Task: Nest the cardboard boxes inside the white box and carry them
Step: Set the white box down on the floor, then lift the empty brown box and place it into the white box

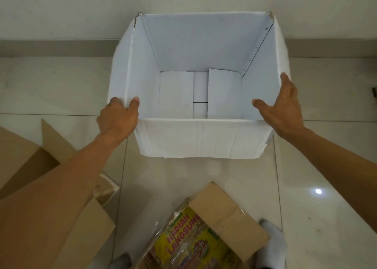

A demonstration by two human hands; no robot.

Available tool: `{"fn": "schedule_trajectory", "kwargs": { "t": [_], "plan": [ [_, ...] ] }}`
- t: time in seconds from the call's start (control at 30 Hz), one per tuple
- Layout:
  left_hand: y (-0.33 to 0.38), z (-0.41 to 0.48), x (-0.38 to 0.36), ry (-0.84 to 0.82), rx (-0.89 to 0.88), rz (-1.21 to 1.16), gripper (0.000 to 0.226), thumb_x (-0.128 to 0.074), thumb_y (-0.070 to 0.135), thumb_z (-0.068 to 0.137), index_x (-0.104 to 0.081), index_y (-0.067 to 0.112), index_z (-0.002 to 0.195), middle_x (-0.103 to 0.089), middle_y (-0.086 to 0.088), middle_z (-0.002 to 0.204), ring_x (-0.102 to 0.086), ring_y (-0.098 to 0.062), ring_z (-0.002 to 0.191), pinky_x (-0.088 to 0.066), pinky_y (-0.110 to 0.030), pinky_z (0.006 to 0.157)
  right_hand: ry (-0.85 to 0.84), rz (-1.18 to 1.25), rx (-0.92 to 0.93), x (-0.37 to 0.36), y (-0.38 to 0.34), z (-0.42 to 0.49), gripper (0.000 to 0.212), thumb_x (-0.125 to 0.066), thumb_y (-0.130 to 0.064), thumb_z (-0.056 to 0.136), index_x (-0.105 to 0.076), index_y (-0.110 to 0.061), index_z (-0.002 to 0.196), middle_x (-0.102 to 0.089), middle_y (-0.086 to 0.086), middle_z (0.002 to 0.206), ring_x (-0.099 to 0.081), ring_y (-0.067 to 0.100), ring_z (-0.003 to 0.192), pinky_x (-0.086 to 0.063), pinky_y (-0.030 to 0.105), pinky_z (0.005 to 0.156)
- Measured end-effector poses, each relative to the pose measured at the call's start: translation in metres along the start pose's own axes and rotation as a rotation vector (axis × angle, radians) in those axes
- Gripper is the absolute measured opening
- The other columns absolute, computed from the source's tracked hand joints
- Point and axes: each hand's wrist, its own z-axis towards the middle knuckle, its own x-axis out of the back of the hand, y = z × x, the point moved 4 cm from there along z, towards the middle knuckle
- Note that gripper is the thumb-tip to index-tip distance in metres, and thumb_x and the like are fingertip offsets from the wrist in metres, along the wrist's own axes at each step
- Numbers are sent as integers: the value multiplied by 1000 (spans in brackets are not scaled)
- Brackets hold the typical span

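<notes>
A large white box (pixel 204 138) stands open on the tiled floor in front of me, with nothing in it but its folded bottom flaps. My left hand (pixel 118 118) grips its left wall, thumb inside and fingers outside. My right hand (pixel 282 107) lies spread against the right wall, thumb over the near corner. A brown cardboard box (pixel 228 215) with a yellow printed side lies on the floor near my feet. Another brown cardboard box (pixel 26 162) with raised flaps sits at the lower left, partly behind my left forearm.
The floor is pale glossy tile (pixel 326 187) with a grey skirting strip (pixel 40 48) along the far wall. A small dark object (pixel 374 92) sits at the right edge. My feet in white socks (pixel 273 240) flank the printed box.
</notes>
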Motion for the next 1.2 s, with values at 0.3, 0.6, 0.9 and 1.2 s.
{"fn": "schedule_trajectory", "kwargs": {
  "t": [0.3,0.6,0.9,1.2],
  "plan": [
    [-56,-63,42,76,-205,-266,53,-54,42,89,-44,13,132,-48,-9,136,-41,-26,126,-33,-45,105,14,-103,311,-18,-96,-95,78,-62,-33,86,-17,-16,147,-10,14,158,-7,27,146,-2,50,117],
    [-180,-125,90,-59,-62,-422,51,-59,35,88,-42,22,134,-45,-4,138,-41,-22,127,-36,-45,106,-128,-90,347,-86,-173,-233,69,-66,-28,83,-32,-11,141,-37,12,146,-37,30,133,-29,50,110],
    [-300,-193,114,17,137,-482,51,-63,33,86,-44,22,132,-47,-3,137,-44,-21,126,-39,-42,104,-394,-182,492,-135,-219,-327,65,-62,-35,85,-32,-17,139,-40,10,144,-46,28,123,-42,43,99],
    [-419,-239,116,78,303,-381,52,-65,28,84,-46,14,130,-48,-10,136,-45,-28,124,-41,-49,102,-481,-245,540,-196,-243,-369,67,-64,-36,81,-33,-18,138,-42,10,141,-48,27,120,-43,40,94]
  ]
}}
